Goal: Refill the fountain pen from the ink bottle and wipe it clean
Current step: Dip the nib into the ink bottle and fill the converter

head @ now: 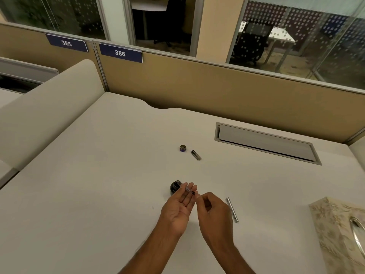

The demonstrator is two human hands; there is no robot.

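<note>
Over the near middle of a white desk (98, 175), a slim pen section with clear converter (190, 191), lying across the fingertips of the left hand (178, 208), palm up and open, fingers spread flat beneath it. Dark at its right end, translucent toward the left; nib too small to make out. Right hand (212, 214) just beside, fingers curled and pinched onto the dark end of the converter piece. Directly behind the left fingertips, partly hidden by them, a squat dark ink bottle (175, 187), uncapped, mouth open. Farther back on the desk, well apart from the hands, a round bottle cap (183, 148) lying with its hollow up, purple tint inside, and just beside it to the right a short dark pen cap (196, 155) on its side. Right of the right hand, near the wrist, a silvery pen barrel (232, 209) lying flat, angled toward the camera. At the desk's right edge, a pale patterned tissue box (331, 230) with a metallic oval opening, cut off by the frame. Set into the desktop beyond, a grey cable hatch (266, 143). Behind, a tan partition (197, 86) carrying blue number plates reading 385 (66, 43) and 386 (120, 53), glass walls above.
</note>
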